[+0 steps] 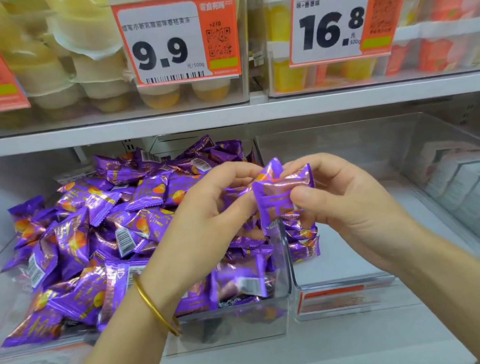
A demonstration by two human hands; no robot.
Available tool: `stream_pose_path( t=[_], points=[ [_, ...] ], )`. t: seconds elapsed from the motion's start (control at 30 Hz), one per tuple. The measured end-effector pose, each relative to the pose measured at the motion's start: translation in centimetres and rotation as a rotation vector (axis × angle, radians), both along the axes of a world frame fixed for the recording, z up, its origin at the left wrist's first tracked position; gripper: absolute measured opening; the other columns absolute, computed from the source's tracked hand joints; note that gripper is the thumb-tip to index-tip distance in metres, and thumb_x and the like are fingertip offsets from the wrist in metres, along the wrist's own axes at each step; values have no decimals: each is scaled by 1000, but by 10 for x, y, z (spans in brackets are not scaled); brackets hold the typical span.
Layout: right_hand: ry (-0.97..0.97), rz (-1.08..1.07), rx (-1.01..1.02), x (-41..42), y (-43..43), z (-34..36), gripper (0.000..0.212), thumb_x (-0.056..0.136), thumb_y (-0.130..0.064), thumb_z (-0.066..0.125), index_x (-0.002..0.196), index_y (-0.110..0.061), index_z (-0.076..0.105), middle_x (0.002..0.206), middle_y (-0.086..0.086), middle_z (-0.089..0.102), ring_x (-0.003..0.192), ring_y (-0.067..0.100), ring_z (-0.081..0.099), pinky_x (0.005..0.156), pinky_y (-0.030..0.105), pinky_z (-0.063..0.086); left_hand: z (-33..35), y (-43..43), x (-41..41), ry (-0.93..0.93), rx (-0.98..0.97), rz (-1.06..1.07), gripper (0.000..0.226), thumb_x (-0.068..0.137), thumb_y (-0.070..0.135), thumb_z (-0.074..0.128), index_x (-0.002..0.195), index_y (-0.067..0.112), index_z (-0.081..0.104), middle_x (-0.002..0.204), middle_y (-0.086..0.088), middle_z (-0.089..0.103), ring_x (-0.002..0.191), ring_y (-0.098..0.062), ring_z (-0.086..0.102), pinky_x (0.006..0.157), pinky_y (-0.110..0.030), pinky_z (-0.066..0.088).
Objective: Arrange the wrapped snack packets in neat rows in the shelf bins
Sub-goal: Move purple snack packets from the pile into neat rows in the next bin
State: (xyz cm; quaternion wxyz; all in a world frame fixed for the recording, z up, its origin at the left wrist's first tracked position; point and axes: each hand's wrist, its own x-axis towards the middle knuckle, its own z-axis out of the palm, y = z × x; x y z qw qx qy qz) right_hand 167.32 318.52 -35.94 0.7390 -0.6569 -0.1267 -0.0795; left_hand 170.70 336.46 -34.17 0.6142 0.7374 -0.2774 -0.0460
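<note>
Left grip [206, 212] and right grip [351, 208], fingers curled, pinch a small bunch of purple snack packets [276, 198] between them, the right thumb pressed on the front packet's edge. Below and left of the grips, a clear bin [283, 269] holds a loose heap of packets [91, 242]; directly beneath, a short stack [302, 240] lies in the neighbouring bin [345, 262]. Price tags above read "9.9" [176, 40] and "16.8" [331, 21] — both per 500g.

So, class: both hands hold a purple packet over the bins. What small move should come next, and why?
Probably lower the packet onto the short stack in the right bin: that bin is mostly bare, the left heap jumbled.
</note>
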Motion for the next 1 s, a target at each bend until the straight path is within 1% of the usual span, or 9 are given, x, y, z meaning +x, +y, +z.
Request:
stream_pose_path(
  t=[0.1, 0.2, 0.37, 0.53, 0.6, 0.7, 0.83, 0.93, 1.0],
  points=[
    [-36, -33, -84, -3, 5, 4, 18, 69, -13, 67, 84, -21, 62, 81, -6, 67, 69, 15, 55, 51, 21, 46, 0, -3, 0, 82, -71, -6, 19, 88, 14, 55, 103, 18, 66, 100, -3, 70, 69, -14, 66, 60, -24, 54],
    [-18, -52, -70, -2, 4, 3, 19, 70, -12, 66, 87, -16, 58, 76, -5, 66, 64, 11, 56, 49, 22, 48, -5, -4, 4, 200, -179, -3, 31, 84, 27, 50, 107, 12, 66, 96, -9, 71, 78, -18, 66, 63, -26, 54],
    [77, -93, 77, 1, -7, 1, 28, 68, -11, 76, 90, -14, 57, 84, 1, 66, 72, 17, 61, 52, 25, 52, -6, -3, 9, 350, -335, 48, 26, 97, 13, 41, 109, 7, 64, 105, -19, 65, 90, -26, 62, 65, -25, 55],
    [47, -145, 229, 2, -19, 7, 36, 57, -21, 70, 90, -14, 56, 82, -1, 66, 69, 13, 63, 56, 25, 54, -4, 0, 10, 264, -285, 78, 33, 89, -11, 47, 115, 7, 56, 85, 2, 67, 65, -8, 63, 65, -26, 58],
    [38, -142, 230, 1, -21, 6, 35, 58, -21, 70, 90, -14, 56, 84, 0, 67, 74, 16, 64, 58, 26, 54, -4, -1, 9, 266, -286, 89, 30, 89, -11, 47, 113, 6, 52, 72, 8, 66, 58, -6, 61, 63, -27, 59],
    [15, -119, 213, 1, -20, 2, 27, 60, -19, 71, 86, -19, 62, 90, 5, 67, 86, 29, 62, 61, 28, 55, -4, -2, 8, 277, -291, 85, 24, 91, -9, 46, 108, 6, 51, 81, 0, 65, 58, -8, 60, 55, -24, 55],
    [-138, -132, 145, 0, -18, 4, 24, 60, -15, 72, 80, -25, 65, 89, 2, 68, 84, 19, 64, 73, 28, 54, -3, -2, 9, 298, -256, 75, 15, 93, -1, 47, 102, 8, 54, 59, 12, 61, 47, -9, 55, 52, -21, 53],
    [-215, -134, 124, -1, -18, 7, 25, 57, -12, 72, 77, -26, 66, 90, -1, 70, 82, 13, 65, 75, 23, 52, -2, 0, 8, 399, -346, -38, 17, 87, 7, 55, 102, 7, 60, 79, -1, 64, 63, -15, 62, 52, -19, 50],
    [-216, -137, 128, 0, -19, 5, 25, 57, -12, 72, 76, -26, 66, 90, 0, 71, 82, 13, 66, 74, 23, 52, -1, 3, 8, 444, -366, -115, 36, 73, 6, 62, 108, 7, 61, 83, -3, 68, 78, -21, 68, 56, -18, 51]
  ],
)
